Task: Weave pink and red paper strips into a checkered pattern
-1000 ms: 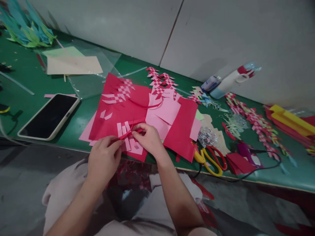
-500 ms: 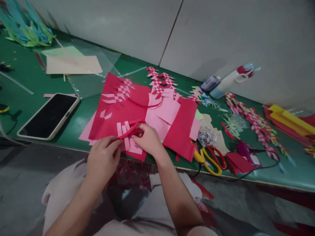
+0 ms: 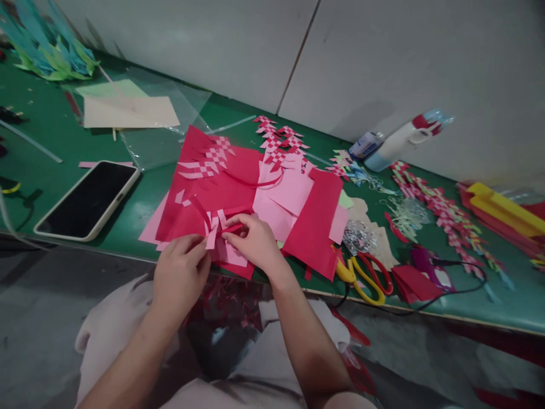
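Between both hands [image 3: 215, 250], paper strips [image 3: 213, 224]; no writing readable.

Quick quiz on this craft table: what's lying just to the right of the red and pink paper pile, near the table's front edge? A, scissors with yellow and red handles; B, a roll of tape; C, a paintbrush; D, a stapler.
A: the scissors, one handle yellow and one red, lie on the green table just right of the red and pink paper pile, near the front edge.
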### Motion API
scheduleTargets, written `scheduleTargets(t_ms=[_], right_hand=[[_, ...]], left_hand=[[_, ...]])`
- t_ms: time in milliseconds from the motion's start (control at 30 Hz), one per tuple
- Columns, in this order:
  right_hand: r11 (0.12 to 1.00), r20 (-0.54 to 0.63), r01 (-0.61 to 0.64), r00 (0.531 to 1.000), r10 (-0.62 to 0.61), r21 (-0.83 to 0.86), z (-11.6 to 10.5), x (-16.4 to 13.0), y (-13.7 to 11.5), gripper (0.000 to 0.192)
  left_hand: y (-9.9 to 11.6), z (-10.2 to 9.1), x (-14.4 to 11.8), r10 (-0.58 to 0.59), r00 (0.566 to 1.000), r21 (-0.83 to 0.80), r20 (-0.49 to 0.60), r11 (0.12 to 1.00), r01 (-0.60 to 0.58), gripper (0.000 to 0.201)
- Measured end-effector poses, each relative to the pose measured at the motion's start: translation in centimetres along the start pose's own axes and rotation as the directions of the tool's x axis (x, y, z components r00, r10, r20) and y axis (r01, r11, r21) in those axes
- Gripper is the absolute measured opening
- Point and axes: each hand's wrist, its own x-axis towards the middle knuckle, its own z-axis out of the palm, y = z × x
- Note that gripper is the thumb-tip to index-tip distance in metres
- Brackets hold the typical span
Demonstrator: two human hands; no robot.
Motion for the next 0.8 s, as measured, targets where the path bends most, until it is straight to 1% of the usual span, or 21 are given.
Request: scheduleTargets(t_ms=[200, 333, 467, 500, 567, 600, 633, 667, 700, 767, 800], right_hand=[[0.994, -0.007, 0.023, 1.0, -0.023, 0.107, 0.2, -0.2, -0.4, 0.012], [0.992, 0.009, 0.052, 0.999, -0.054, 0.117, 0.5, -0.4, -0.6, 0.013], [0.986, 0.03, 0.096, 0.994, -0.101, 0.14, 0.4, -0.7, -1.0, 0.015], [0.983, 0.031, 0.114, 0.992, -0.119, 0.141, 0.1, -0.9, -1.2, 0.02], [0.984, 0.013, 0.137, 0.99, -0.14, 0.111, -0.5, -1.5, -1.6, 0.037], [0.988, -0.007, 0.135, 0.991, -0.135, 0.073, -1.0, -1.9, -1.8, 0.046], [0.993, -0.038, 0.118, 0.992, -0.118, 0.021, -1.4, -2.3, -2.1, 0.051], [0.994, -0.065, 0.103, 0.992, -0.105, -0.037, -1.8, -2.8, -2.3, 0.048], [0.99, -0.064, 0.099, 0.992, -0.105, -0.096, -2.2, -3.2, -2.5, 0.038], [0.968, 0.031, 0.131, 0.991, -0.127, -0.215, -2.5, -3.9, -2.7, 0.017], [0.949, 0.095, 0.16, 0.986, -0.139, -0.272, -2.5, -4.1, -2.8, 0.014]], left_hand=[[0.2, 0.3, 0.4, -0.001, 1.0, 0.054, -0.002, 0.999, 0.001, 0.018], [0.2, 0.8, 0.5, -0.044, 0.999, 0.075, -0.009, 0.996, 0.045, 0.017], [0.2, 1.0, 0.7, -0.111, 0.994, 0.072, -0.011, 0.991, 0.112, 0.018], [0.2, 1.0, 0.7, -0.131, 0.991, 0.067, -0.008, 0.989, 0.131, 0.019], [0.3, 0.9, 0.8, -0.16, 0.987, 0.047, 0.001, 0.986, 0.16, 0.02], [0.3, 0.9, 0.8, -0.168, 0.986, 0.033, 0.004, 0.985, 0.168, 0.021], [0.3, 0.8, 0.8, -0.172, 0.985, 0.019, 0.005, 0.985, 0.172, 0.022], [0.2, 0.8, 0.8, -0.171, 0.985, 0.007, 0.007, 0.985, 0.171, 0.022], [0.2, 0.8, 0.7, -0.168, 0.986, -0.003, 0.011, 0.986, 0.168, 0.021], [0.1, 0.8, 0.7, -0.158, 0.987, -0.02, 0.014, 0.987, 0.159, 0.021], [0.1, 0.8, 0.7, -0.156, 0.988, -0.024, 0.013, 0.987, 0.156, 0.021]])
